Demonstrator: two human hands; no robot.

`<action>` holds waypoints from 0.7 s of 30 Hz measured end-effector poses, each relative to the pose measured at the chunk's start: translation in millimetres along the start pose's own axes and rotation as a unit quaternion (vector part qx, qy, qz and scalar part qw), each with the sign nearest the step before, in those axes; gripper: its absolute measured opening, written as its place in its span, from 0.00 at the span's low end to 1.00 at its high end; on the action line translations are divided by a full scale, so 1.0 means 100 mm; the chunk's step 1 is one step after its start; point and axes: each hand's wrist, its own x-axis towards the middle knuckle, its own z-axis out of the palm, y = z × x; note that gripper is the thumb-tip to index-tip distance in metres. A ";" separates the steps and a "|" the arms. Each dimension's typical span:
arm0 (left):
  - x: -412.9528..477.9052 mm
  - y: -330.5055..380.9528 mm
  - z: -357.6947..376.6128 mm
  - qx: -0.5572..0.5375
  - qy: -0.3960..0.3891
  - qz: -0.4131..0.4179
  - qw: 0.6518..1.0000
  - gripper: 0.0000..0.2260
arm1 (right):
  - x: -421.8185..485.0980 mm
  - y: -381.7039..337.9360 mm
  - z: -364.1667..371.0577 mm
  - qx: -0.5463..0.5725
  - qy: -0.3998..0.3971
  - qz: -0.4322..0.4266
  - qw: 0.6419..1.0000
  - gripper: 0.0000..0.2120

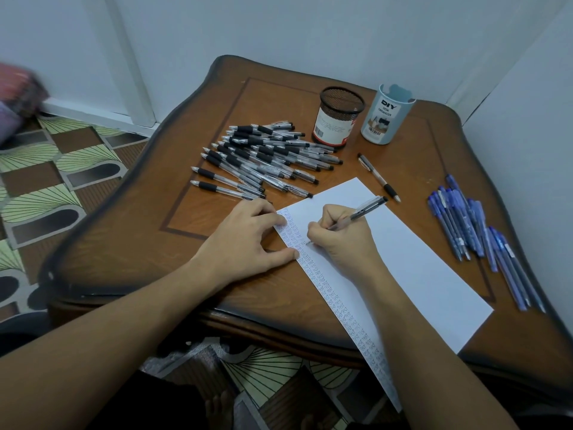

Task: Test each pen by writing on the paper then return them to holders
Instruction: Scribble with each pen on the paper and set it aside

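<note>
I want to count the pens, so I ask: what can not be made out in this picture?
Head view only.
- black mesh holder and blue holder: their own walls hide the bottoms.
- black pen pile: pens overlap, count unclear.
- written marks on the paper: too small to read.
- object at the left edge: blurred and cut off.

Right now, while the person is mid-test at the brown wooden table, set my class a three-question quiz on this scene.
1. True or false: pens stick out of the black wire-mesh holder.
2. What is the left hand doing? A: pressing the edge of the white paper sheet. B: gripping a pen. C: reaching into a holder.
3. Fill in: the loose blue pens lie on the table at the sheet's ___ side.
Key: 1 false; 2 A; 3 right.
</note>
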 end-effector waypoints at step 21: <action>0.00 0.01 -0.01 0.001 -0.001 -0.003 1.000 0.33 | -0.03 -0.05 0.00 -0.034 -0.006 -0.006 0.999 0.18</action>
